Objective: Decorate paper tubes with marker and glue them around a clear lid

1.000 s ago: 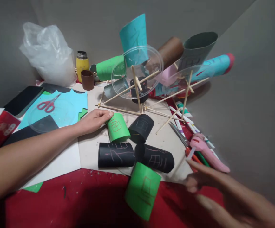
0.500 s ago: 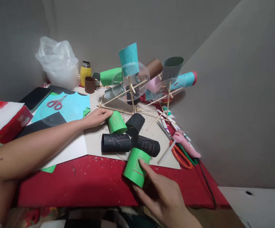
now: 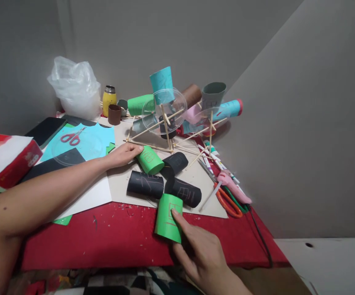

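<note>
My right hand (image 3: 200, 248) grips a green paper tube (image 3: 169, 217) with a window-like drawing, thumb on its face, over the red cloth at the front. My left hand (image 3: 124, 155) pinches the end of another green paper tube (image 3: 150, 159) farther back. Between them lie a black paper tube at left (image 3: 145, 185), one at right (image 3: 185, 192) and one behind (image 3: 175, 164), all with line drawings. The tubes are grouped like a ring around a clear disc, mostly hidden beneath them.
Behind stands a wooden-stick frame (image 3: 166, 127) bearing clear discs and coloured tubes. A pink glue gun (image 3: 234, 187) and orange-handled scissors (image 3: 228, 205) lie at right. Left are small red scissors (image 3: 70, 139), blue paper (image 3: 99, 133), a tissue pack (image 3: 8, 159) and a plastic bag (image 3: 74, 90).
The ring of tubes has turned slightly clockwise; the front green tube has moved left and stands straighter, and the rear one tilts more. Both hands keep their grip. The view has shifted a little.
</note>
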Available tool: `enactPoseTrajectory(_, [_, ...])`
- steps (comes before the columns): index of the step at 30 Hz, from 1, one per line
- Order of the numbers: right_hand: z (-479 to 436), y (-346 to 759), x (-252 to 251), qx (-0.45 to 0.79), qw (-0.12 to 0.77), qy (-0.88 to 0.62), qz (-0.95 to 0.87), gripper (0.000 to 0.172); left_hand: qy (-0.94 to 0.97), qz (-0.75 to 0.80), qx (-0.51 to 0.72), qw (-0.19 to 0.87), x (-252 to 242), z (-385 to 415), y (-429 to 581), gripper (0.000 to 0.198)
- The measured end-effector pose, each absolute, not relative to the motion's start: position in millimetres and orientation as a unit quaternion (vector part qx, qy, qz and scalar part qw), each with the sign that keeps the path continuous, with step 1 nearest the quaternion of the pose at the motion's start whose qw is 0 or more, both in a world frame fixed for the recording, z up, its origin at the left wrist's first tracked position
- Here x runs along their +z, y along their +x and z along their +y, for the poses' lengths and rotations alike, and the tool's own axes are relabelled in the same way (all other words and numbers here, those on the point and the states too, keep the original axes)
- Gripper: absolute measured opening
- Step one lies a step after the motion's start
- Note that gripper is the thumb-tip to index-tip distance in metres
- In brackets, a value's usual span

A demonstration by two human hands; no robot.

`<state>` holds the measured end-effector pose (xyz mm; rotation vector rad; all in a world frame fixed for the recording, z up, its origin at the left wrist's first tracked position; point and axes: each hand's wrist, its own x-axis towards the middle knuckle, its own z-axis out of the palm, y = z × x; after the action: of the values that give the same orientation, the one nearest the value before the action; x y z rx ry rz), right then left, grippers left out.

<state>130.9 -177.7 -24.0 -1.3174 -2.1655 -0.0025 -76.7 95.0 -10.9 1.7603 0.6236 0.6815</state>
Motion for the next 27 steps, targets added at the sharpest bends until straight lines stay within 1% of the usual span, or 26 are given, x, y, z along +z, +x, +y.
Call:
enactPoseTrajectory(6, [-175, 133, -27, 0.002, 0.312, -0.494, -0.811, 0.076, 0.755, 0.253, 0.291, 0.531, -16, 99, -77, 0.036])
enactPoseTrajectory(12, [-187, 141, -27, -0.047, 0.376, -0.504, -0.776, 0.072, 0.751, 0.241, 0.283, 0.545, -18, 101, -79, 0.038])
enactPoseTrajectory(15, [-199, 142, -25, -0.04, 0.407, -0.519, -0.751, 0.069, 0.744, 0.24, 0.285, 0.555, -19, 101, -79, 0.038])
enactPoseTrajectory(17, [-203, 140, -24, -0.007, 0.425, -0.516, -0.744, 0.066, 0.736, 0.241, 0.29, 0.563, -19, 102, -79, 0.037])
enactPoseTrajectory(19, [-202, 136, -25, 0.045, 0.436, -0.509, -0.741, 0.059, 0.726, 0.243, 0.292, 0.574, -19, 102, -79, 0.035])
enactPoseTrajectory(24, [-187, 121, -29, 0.205, 0.452, -0.533, -0.686, 0.031, 0.686, 0.268, 0.302, 0.605, -19, 99, -78, 0.033])
enactPoseTrajectory(25, [-182, 117, -29, 0.251, 0.456, -0.548, -0.655, 0.029, 0.674, 0.279, 0.309, 0.61, -19, 98, -77, 0.034])
enactPoseTrajectory(27, [-173, 109, -25, 0.355, 0.449, -0.566, -0.594, 0.034, 0.645, 0.304, 0.323, 0.622, -17, 98, -77, 0.036])
